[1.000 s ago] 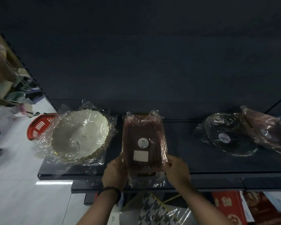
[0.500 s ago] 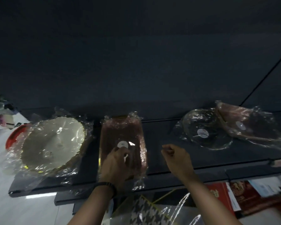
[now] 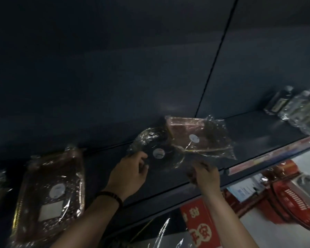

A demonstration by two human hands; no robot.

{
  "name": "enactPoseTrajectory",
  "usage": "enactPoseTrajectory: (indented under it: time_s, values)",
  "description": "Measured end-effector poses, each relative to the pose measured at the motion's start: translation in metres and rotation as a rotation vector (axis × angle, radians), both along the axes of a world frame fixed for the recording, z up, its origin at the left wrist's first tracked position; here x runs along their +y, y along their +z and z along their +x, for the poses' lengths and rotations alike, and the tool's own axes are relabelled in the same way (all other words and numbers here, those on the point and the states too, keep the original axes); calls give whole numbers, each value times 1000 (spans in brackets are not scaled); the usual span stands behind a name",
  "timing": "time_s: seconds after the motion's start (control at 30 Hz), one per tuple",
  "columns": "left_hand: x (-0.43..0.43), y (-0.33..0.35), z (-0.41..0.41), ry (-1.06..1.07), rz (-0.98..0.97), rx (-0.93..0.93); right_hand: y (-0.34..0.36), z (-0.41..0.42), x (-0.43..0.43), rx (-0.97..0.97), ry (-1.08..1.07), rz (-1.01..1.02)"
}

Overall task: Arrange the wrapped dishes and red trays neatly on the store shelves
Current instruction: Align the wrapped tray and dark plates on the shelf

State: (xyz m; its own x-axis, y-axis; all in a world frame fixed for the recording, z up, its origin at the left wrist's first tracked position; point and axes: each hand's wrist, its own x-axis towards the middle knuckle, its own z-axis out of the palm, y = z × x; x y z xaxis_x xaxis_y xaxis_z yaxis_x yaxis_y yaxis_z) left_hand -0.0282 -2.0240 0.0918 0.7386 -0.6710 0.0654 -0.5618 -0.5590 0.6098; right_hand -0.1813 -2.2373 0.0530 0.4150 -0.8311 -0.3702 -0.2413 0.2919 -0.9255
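Left hand curled at rim of wrapped round dish on dark shelf, likely to steady it; right hand blurred, finger state unclear; red tray overlapped dish, needing separation

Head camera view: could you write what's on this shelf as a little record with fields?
shelf: dark
round dish: dark, wrapped in clear film, white sticker
tilted tray: reddish, wrapped, leaning over the round dish's right edge
flat tray: reddish, wrapped, lying at the left
left hand: at the round dish's left rim
right hand: at its wrap's front right, grip unclear
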Motion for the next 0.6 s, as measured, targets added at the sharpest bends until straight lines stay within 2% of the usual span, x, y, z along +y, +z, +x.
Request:
enactPoseTrajectory:
  time_s: [0.1, 0.33, 0.43, 0.6]
  values:
    - [-36, 1, -9, -49, 63, 13, -5, 0, -37, -107, -93, 218]
    - [-84, 7, -21, -55, 133, 27, 5, 31, -75, -97, -45, 387]
    - [-92, 10, -23, -33, 144, 25, 3, 41, -76, -51, -60, 362]
    - [-90, 10, -26, 1, 145, 17, -20, 59, -76, 62, -71, 177]
